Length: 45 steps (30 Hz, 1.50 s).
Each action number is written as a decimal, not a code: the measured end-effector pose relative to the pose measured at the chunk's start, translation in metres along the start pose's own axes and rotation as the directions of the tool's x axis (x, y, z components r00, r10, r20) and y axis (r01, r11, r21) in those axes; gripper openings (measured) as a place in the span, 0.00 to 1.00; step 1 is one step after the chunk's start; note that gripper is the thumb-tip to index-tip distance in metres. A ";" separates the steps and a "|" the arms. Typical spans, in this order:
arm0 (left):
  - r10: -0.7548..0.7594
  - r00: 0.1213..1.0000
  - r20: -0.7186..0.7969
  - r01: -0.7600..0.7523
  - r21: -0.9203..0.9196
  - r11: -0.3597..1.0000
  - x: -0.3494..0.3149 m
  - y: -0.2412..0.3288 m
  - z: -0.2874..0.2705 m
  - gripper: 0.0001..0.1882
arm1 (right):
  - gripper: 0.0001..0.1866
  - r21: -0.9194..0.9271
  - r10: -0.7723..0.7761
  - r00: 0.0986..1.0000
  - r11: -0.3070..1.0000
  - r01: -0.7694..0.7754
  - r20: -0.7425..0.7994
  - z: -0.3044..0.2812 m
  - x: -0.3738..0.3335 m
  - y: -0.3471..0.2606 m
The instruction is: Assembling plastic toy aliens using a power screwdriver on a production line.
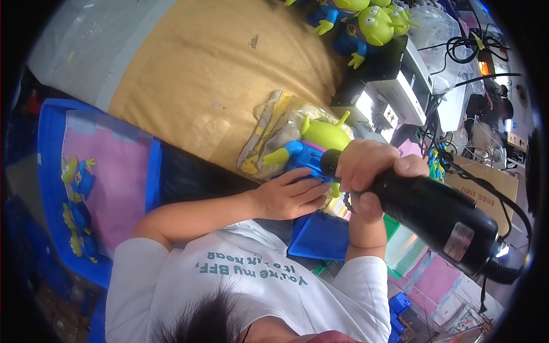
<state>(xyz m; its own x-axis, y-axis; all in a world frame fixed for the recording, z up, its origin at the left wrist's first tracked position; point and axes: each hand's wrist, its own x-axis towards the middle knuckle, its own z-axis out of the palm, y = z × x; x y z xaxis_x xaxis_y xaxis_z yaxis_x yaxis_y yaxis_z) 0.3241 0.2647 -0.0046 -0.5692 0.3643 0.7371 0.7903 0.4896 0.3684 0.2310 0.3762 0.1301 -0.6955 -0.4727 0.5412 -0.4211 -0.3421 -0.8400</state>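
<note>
A toy alien figure (327, 135) with a green head and blue body lies on a crumpled, plastic-wrapped pad (267, 128) at the table's edge. My left hand (293, 194) rests on the lower part of its blue body, fingers curled over and holding it. In my right hand (367, 166) is a black electric screwdriver (440, 211), gripped near its front end and slanting down to the right. Its nose meets the figure's blue back; the tip itself is hidden. A short dark beaded strand hangs by my right thumb.
Several similar figures (374, 27) stand at the far right, beside a black-and-white power unit (394, 86). Loose cables (466, 48) run along the right. At left, a blue bin (153, 177) holds several figures on pink lining. A blue tray (320, 237) sits below my hands, a cardboard box (486, 186) to the right.
</note>
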 end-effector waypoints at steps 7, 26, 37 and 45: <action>-0.004 1.000 -0.009 0.004 -0.001 1.000 0.000 -0.001 0.001 0.08 | 0.33 -0.033 -0.029 0.996 0.999 0.026 -0.079 0.009 0.001 0.010; -0.124 0.988 -0.090 0.133 0.101 0.986 -0.012 -0.012 -0.016 0.24 | 0.29 0.096 -0.045 0.995 0.994 0.054 -0.093 -0.016 0.012 -0.013; -0.312 0.948 -0.057 0.312 -0.007 0.950 -0.021 -0.035 -0.021 0.49 | 0.19 -0.325 -0.205 0.789 0.946 0.007 -0.579 -0.127 0.038 -0.016; -0.269 0.962 -0.043 0.271 0.081 0.959 -0.020 -0.037 -0.023 0.51 | 0.21 -0.162 0.086 0.803 0.961 -0.222 -0.590 -0.105 0.019 -0.030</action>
<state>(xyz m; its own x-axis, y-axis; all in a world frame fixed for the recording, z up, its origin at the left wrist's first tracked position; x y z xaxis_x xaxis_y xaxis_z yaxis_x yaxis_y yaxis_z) 0.3109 0.2213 -0.0200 -0.7503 0.1852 0.6346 0.5851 0.6328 0.5072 0.1693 0.4621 0.1620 -0.9380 0.0703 0.3395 -0.3450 -0.0920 -0.9341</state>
